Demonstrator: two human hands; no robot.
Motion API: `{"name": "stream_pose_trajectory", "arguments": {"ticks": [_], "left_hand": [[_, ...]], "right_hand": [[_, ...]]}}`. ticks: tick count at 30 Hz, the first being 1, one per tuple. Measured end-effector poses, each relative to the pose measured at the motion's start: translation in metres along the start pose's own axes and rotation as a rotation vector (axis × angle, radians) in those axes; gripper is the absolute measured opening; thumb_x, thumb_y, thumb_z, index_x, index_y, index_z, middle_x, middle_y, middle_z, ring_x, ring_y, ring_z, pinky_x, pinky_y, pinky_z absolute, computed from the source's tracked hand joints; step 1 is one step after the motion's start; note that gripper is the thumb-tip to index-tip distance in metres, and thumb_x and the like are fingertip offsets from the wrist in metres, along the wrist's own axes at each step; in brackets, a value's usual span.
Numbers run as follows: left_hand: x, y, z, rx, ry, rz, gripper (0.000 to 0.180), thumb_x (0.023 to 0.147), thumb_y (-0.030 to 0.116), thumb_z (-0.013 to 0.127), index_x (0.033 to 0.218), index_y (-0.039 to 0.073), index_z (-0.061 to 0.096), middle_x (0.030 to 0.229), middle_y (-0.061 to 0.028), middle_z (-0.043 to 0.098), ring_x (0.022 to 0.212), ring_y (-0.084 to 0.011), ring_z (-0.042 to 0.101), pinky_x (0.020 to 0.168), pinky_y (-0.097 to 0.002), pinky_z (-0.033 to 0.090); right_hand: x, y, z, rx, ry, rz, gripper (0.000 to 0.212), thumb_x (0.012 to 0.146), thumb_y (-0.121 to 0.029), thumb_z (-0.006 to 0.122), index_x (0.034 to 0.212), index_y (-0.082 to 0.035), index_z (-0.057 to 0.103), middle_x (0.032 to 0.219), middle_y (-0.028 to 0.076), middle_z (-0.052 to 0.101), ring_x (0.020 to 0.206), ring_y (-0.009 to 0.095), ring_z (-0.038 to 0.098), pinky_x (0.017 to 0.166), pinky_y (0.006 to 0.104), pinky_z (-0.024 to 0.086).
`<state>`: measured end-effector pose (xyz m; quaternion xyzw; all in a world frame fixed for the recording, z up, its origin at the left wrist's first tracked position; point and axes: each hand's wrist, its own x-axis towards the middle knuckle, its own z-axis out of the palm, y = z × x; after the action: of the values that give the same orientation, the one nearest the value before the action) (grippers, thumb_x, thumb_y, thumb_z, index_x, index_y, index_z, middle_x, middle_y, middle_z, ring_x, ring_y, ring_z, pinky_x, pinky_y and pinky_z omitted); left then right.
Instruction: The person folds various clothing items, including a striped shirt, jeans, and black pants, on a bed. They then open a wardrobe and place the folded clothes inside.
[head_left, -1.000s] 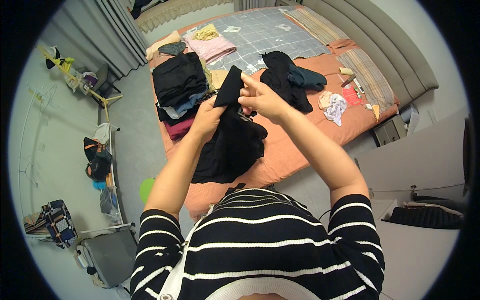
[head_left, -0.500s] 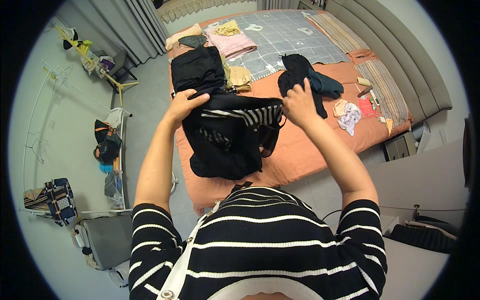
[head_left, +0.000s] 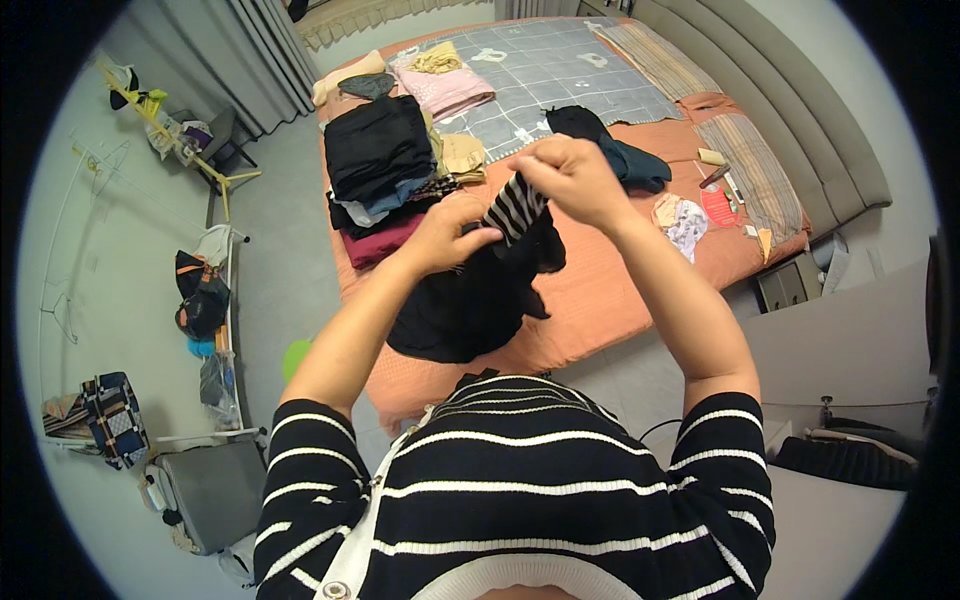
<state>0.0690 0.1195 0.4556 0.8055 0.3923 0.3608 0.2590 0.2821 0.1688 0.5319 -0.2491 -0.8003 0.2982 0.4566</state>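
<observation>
Garment (head_left: 458, 315), black, partly striped, left hand (head_left: 445, 238), right hand (head_left: 578, 182), fingers (head_left: 482, 237) of both gripping it

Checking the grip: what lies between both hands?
Head view: black-and-white striped cloth of the crumpled black garment lies between left hand and right hand.

No legible text or numbers.
</observation>
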Motion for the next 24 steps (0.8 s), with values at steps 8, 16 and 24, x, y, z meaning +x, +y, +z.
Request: {"name": "stream_pose_trajectory", "arguments": {"ticks": [8,16,24], "left_hand": [[0.021,0.043,-0.08,-0.715,-0.271,-0.279,0.029,0.087,0.028,0.062,0.07,0.007,0.054,0.069,0.0093,0.046,0.067,-0.0015,0.038,0.06,-0.0194,0.031],[-0.001,0.019,-0.136,0.751,-0.449,-0.007,0.05,0.065,0.044,0.078,0.055,0.001,0.055,0.048,-0.0123,0.049,0.047,-0.0256,0.051,0.052,-0.0345,0.039],[0.073,0.071,-0.192,1.543,0.559,0.334,0.018,0.073,0.019,0.07,0.083,0.012,0.058,0.087,-0.0037,0.06,0.087,-0.022,0.059,0.09,-0.0446,0.038]], "right_hand": [[0.004,-0.025,-0.042,0.526,-0.223,0.451,0.032,0.088,-0.025,0.062,0.062,-0.007,0.059,0.059,-0.009,0.049,0.055,0.0,0.041,0.05,0.0182,0.033],[-0.046,0.014,-0.024,-0.983,-0.957,0.065,0.029,0.078,-0.036,0.068,0.094,-0.013,0.068,0.094,0.013,0.067,0.093,0.029,0.064,0.099,0.054,0.032],[0.087,-0.019,-0.106,-1.483,0.223,-0.522,0.008,0.08,-0.018,0.064,0.083,-0.011,0.063,0.075,0.006,0.065,0.071,0.021,0.064,0.087,0.0419,0.046]]}}
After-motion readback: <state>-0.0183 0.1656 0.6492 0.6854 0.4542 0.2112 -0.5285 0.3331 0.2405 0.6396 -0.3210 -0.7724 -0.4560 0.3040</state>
